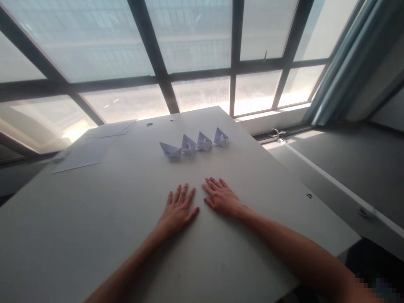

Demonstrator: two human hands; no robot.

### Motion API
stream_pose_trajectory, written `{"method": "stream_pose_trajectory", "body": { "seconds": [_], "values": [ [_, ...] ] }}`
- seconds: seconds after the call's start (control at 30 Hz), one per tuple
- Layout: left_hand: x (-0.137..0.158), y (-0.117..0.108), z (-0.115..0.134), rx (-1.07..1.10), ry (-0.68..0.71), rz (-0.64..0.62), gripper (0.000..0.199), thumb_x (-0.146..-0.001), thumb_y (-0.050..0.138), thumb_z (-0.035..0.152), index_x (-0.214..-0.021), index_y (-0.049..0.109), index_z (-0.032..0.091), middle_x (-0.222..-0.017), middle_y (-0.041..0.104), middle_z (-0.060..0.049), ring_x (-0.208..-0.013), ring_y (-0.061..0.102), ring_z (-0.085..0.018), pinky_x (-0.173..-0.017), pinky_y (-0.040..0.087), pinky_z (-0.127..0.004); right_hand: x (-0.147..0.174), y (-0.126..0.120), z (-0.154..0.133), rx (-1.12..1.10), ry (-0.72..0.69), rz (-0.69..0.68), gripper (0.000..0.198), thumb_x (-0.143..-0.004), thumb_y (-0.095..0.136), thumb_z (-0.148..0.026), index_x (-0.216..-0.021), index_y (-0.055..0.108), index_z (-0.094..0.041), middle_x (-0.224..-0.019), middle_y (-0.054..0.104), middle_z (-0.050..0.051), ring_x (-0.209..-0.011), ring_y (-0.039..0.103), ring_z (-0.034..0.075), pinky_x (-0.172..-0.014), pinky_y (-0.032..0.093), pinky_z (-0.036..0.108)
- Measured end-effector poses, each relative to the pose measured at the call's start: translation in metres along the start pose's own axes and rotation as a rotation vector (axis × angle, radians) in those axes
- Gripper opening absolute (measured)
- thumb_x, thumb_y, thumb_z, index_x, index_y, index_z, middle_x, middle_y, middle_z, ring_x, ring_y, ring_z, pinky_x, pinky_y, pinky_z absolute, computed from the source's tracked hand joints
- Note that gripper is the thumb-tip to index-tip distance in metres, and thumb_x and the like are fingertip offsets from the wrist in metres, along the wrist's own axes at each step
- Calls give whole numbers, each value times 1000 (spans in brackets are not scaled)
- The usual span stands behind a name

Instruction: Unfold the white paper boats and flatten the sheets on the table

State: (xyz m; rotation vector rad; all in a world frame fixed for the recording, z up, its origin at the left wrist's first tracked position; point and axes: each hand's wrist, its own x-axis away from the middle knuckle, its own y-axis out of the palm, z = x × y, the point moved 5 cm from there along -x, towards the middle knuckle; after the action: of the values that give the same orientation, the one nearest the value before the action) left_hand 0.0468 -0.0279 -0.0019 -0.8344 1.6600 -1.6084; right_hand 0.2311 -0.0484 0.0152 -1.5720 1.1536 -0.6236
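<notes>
We've got four paper boats in a row on the white table: leftmost boat, second boat, third boat, rightmost boat. Our read: very light, stiff along the creases, soft in the walls, easy to crush; a bump likely slides or tips one. Best grip: light pinch on the upright peak, no squeezing the sides. Row sits beyond our fingertips, window side, touching neither hand. Left hand lies palm down, fingers spread, nearest the left pair; right hand likewise, nearest the right pair. Both hold nothing. Paper sheets lie well off left.
</notes>
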Motion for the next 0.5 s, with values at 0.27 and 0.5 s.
{"method": "stream_pose_trajectory", "body": {
  "seconds": [0.27,0.5],
  "values": [
    [3,0,2,71,-5,-3,73,-95,33,63,-156,26,24,-164,14,-14,-151,6,-36,-119,9,-59,0,4,0,16,28,-21,58,-99,41,-43,-152,37,-19,-161,27,12,-149,21,26,-121,13,48],
    [5,0,4,112,-7,5,74,-95,37,64,-156,25,25,-164,13,-13,-151,6,-37,-119,8,-59,-1,6,2,21,46,-26,57,-97,45,-40,-150,41,-21,-160,30,11,-148,23,25,-120,15,48]
  ]
}}
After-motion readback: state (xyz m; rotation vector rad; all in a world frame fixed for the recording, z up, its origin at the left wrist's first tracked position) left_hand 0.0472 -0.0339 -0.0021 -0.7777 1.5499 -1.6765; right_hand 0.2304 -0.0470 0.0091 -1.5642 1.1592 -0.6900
